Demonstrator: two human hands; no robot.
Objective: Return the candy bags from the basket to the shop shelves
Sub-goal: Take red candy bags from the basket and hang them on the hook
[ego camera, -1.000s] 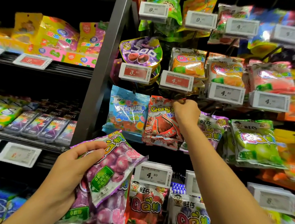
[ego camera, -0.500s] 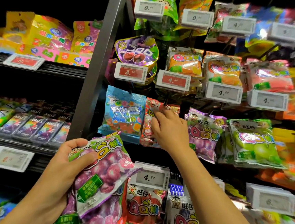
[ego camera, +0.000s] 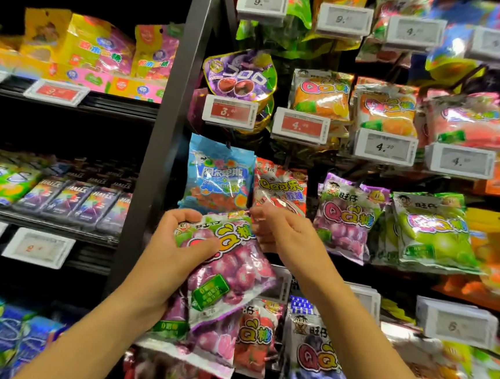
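My left hand (ego camera: 173, 252) grips a stack of purple grape candy bags (ego camera: 229, 275) in front of the peg rack, thumb across the top bag. My right hand (ego camera: 281, 231) pinches the upper right corner of that top bag. Just behind the hands hangs a red cola candy bag (ego camera: 279, 186) on its peg, and to its right a row of matching purple grape bags (ego camera: 346, 219). No basket is in view.
A dark upright post (ego camera: 169, 128) divides flat shelves of mints and boxed sweets (ego camera: 69, 197) on the left from the peg rack on the right. A blue bag (ego camera: 216, 174), green apple bags (ego camera: 432, 232) and white price tags (ego camera: 385, 146) crowd the pegs.
My right hand has left the red cola bag on its peg and dropped down to the top purple bag. My left hand has raised the purple stack toward the middle.
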